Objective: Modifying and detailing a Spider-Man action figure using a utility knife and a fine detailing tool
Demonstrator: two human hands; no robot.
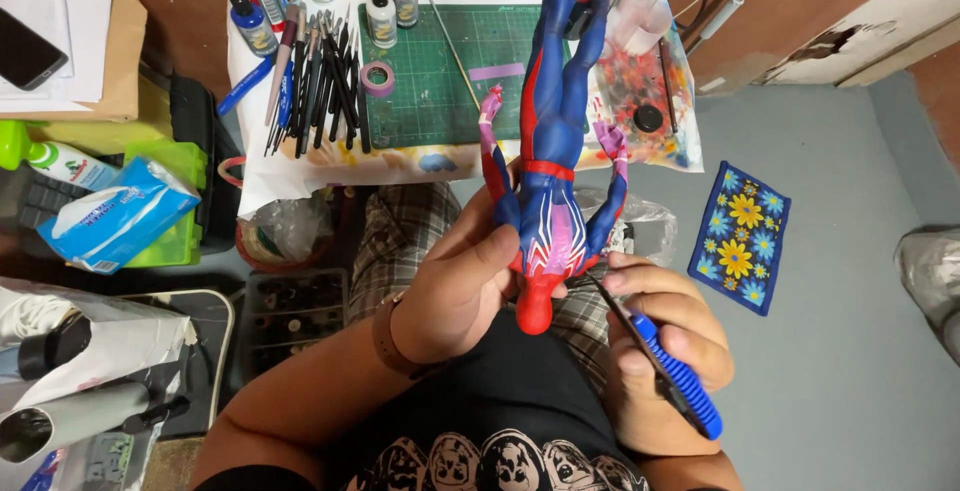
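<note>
Far left: tissue pack; brushes lie by green cutting mat on desk. L hand grips red-blue figure at torso, head toward person, over lap. R hand closed round blue-handled tool, tip w/ figure's shoulder.

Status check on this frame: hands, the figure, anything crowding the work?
Left hand grips red-and-blue figure at torso, head toward the person. Right hand holds blue-handled tool, tip at figure's shoulder. Nothing between hands; brushes lie beyond on table.
</note>
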